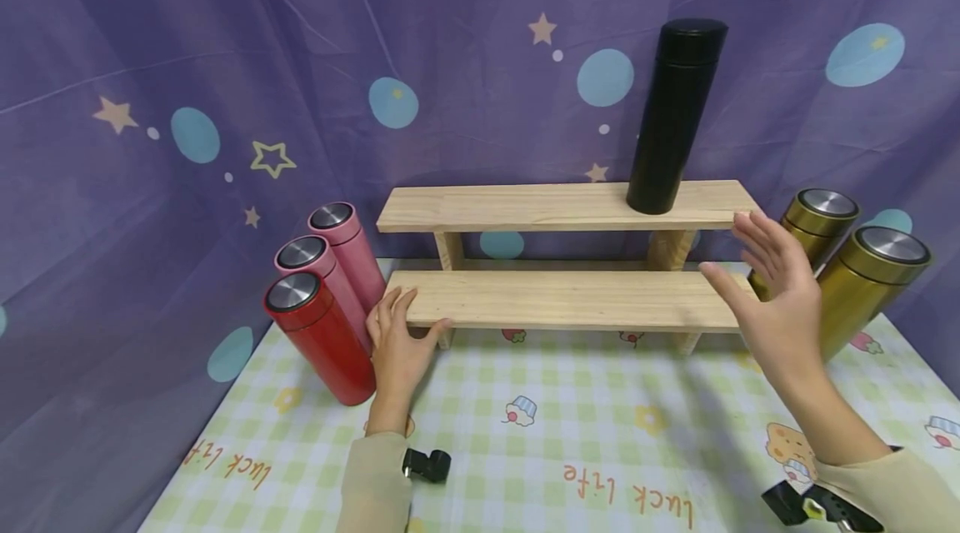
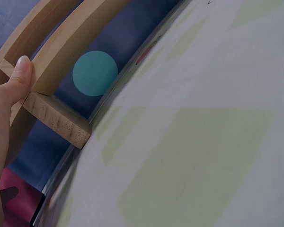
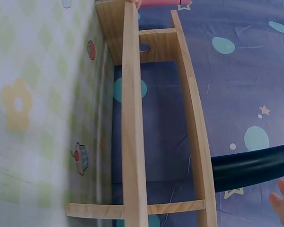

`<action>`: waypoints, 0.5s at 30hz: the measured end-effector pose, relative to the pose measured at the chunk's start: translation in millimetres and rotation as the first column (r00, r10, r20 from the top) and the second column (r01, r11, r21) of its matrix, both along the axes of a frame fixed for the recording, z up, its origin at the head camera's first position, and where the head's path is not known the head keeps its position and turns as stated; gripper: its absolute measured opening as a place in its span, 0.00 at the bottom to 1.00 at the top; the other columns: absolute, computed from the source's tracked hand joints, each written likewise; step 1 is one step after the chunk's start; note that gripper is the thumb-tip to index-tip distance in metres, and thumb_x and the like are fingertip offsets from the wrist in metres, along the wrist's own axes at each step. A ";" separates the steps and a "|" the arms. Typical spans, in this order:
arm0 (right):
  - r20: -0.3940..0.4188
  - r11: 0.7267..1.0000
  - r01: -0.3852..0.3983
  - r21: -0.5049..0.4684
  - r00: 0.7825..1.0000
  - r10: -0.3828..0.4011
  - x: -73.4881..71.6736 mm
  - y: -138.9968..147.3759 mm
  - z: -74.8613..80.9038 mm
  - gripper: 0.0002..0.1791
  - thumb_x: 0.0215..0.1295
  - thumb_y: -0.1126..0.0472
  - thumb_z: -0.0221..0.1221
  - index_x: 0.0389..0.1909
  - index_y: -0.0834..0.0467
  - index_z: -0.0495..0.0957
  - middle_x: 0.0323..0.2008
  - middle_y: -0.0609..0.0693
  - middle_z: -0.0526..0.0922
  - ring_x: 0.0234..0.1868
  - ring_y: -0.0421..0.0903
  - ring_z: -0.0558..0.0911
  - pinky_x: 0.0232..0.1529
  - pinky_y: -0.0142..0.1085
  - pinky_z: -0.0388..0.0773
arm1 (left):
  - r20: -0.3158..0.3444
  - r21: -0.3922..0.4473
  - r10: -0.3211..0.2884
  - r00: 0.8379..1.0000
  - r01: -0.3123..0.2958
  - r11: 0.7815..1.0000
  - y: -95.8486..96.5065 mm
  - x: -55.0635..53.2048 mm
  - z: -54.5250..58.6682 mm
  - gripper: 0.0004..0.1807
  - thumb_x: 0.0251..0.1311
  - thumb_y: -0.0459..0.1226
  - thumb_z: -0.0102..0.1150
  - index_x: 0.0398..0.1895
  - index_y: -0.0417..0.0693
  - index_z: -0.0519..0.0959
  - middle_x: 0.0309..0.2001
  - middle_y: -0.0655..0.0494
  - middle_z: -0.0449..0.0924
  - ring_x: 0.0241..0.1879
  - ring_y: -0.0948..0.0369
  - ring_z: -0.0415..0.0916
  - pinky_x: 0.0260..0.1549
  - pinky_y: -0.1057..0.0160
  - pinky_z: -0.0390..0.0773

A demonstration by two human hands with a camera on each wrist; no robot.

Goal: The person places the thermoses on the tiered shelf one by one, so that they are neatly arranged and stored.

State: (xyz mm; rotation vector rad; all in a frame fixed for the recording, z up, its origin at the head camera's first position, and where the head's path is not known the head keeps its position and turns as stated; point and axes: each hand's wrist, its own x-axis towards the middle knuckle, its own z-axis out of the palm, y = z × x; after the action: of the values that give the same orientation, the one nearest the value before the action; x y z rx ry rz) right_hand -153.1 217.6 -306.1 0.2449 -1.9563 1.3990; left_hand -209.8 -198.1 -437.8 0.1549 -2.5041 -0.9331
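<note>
A two-tier wooden shelf (image 1: 570, 300) stands on the table. At the left end of its lower board, my left hand (image 1: 397, 350) holds the edge, thumb (image 2: 21, 73) against the board's front. A tall black thermos (image 1: 675, 117) stands upright on the upper tier, right of centre. My right hand (image 1: 783, 308) is raised by the shelf's right end, fingers spread and holding nothing; part of it shows in the right wrist view. Behind it are two gold thermoses (image 1: 862, 291). Left of my left hand stand a red thermos (image 1: 322, 341) and two pink thermoses (image 1: 356, 254).
A checked tablecloth (image 1: 585, 400) with printed cupcakes and lettering covers the table. A purple curtain (image 1: 480, 17) with stars and blue dots hangs right behind the shelf. Black wrist cameras (image 1: 427, 465) sit on both sleeves.
</note>
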 end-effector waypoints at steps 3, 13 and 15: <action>-0.007 1.000 0.006 0.001 1.000 -0.006 4.3 1.9 -4.7 0.39 0.57 0.77 0.66 0.70 0.56 0.66 0.65 0.49 0.74 0.65 0.42 0.73 0.63 0.29 0.66 | 0.000 0.001 0.000 1.000 0.000 1.000 0.3 0.2 0.1 0.43 0.49 0.62 0.70 0.69 0.60 0.69 0.73 0.58 0.55 0.72 0.54 0.44 0.54 0.33 0.67; -0.005 0.999 0.044 -0.004 0.999 -0.044 15.3 11.1 -22.3 0.39 0.56 0.78 0.65 0.70 0.57 0.66 0.65 0.51 0.74 0.64 0.40 0.73 0.62 0.28 0.66 | 0.013 0.000 0.000 1.000 0.000 1.000 -0.3 0.1 0.2 0.43 0.50 0.62 0.69 0.69 0.60 0.69 0.73 0.58 0.54 0.73 0.54 0.43 0.53 0.32 0.67; -0.003 0.999 0.048 -0.002 0.999 -0.048 17.5 13.1 -25.0 0.40 0.56 0.78 0.65 0.70 0.57 0.66 0.65 0.50 0.74 0.64 0.40 0.73 0.62 0.28 0.66 | 0.016 0.000 0.002 1.000 -0.002 1.000 -0.2 -0.1 0.3 0.43 0.50 0.62 0.69 0.69 0.60 0.69 0.73 0.59 0.54 0.73 0.54 0.43 0.53 0.32 0.67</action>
State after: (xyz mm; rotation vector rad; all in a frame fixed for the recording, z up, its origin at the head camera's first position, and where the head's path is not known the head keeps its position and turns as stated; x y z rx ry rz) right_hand -135.7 230.7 -331.1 0.1975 -1.9449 1.3689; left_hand -209.9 -198.2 -437.5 0.1648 -2.5182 -0.9348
